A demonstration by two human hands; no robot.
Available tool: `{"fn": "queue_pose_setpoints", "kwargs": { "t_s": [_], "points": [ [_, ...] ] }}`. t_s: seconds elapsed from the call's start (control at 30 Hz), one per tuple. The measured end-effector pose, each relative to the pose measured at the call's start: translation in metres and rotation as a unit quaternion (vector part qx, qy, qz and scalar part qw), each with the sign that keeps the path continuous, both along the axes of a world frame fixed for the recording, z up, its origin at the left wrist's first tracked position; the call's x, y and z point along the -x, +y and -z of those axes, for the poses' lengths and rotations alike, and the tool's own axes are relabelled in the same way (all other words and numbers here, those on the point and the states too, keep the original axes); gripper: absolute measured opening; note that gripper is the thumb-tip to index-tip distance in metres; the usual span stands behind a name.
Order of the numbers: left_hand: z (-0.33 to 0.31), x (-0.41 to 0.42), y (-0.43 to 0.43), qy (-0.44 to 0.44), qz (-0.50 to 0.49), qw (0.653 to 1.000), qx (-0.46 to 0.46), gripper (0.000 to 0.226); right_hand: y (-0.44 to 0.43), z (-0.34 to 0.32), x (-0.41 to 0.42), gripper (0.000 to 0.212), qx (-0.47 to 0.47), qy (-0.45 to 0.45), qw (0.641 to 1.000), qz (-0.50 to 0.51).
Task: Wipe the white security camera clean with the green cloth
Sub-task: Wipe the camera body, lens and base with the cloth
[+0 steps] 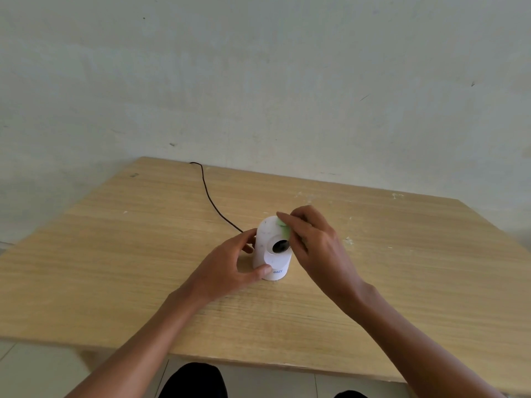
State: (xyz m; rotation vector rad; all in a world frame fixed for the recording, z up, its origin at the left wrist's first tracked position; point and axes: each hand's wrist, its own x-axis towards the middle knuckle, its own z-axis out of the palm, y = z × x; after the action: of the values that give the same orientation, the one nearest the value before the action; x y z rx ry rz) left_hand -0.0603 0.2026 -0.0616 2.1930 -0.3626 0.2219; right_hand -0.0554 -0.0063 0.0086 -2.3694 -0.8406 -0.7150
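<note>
The white security camera (268,245) stands upright near the middle of the wooden table (143,254), its dark round lens facing me. My left hand (232,265) grips its base from the left, thumb on the front. My right hand (313,242) presses a small green cloth (284,229) against the camera's upper right side. Most of the cloth is hidden under my fingers.
A thin black cable (209,196) runs from behind the camera to the table's far edge by the pale wall (258,81). White specks dot the tabletop at the right. The near table edge lies just above my dark-clad knees (192,380).
</note>
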Motion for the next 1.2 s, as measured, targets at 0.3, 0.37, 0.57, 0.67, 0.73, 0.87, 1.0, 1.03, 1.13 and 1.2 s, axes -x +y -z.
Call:
{"fn": "queue_pose_setpoints", "kwargs": {
  "t_s": [0.3,0.37,0.57,0.67,0.73,0.87,1.0,1.03,1.13,1.2],
  "points": [
    [0.0,0.001,0.0,-0.013,0.001,1.0,-0.003,0.062,-0.004,0.011,0.002,0.02,0.027,-0.123,0.992,0.015],
    [0.0,0.001,0.0,-0.013,0.001,1.0,-0.002,0.061,-0.006,0.014,0.003,0.022,0.034,-0.128,0.991,0.005],
    [0.0,0.001,0.001,-0.011,0.002,1.0,-0.003,0.062,-0.007,0.007,-0.011,0.023,-0.021,-0.043,0.999,0.012],
    [0.0,0.001,0.0,-0.014,0.0,1.0,-0.004,0.061,-0.001,0.004,-0.009,0.025,-0.03,-0.032,0.999,0.004],
    [0.0,0.001,0.0,-0.012,0.0,1.0,-0.001,0.062,0.001,0.006,-0.002,0.026,-0.021,-0.045,0.999,-0.004],
    [0.001,-0.001,0.001,-0.009,0.0,1.0,-0.001,0.064,-0.004,0.009,0.003,0.024,-0.023,-0.055,0.998,-0.009],
    [0.002,-0.001,0.001,-0.013,0.002,1.0,-0.008,0.066,-0.009,0.009,-0.003,0.021,-0.043,-0.027,0.999,-0.002],
    [0.002,-0.001,0.001,-0.013,0.001,1.0,-0.007,0.067,-0.008,0.008,-0.003,0.021,-0.045,-0.021,0.999,-0.001],
    [0.003,-0.002,0.001,-0.01,0.0,1.0,-0.004,0.067,-0.002,0.003,-0.002,0.025,-0.044,-0.014,0.999,-0.002],
    [0.003,-0.002,0.001,-0.009,-0.002,1.0,-0.003,0.067,0.001,0.001,0.0,0.026,-0.029,-0.02,0.999,-0.01]
  ]
}}
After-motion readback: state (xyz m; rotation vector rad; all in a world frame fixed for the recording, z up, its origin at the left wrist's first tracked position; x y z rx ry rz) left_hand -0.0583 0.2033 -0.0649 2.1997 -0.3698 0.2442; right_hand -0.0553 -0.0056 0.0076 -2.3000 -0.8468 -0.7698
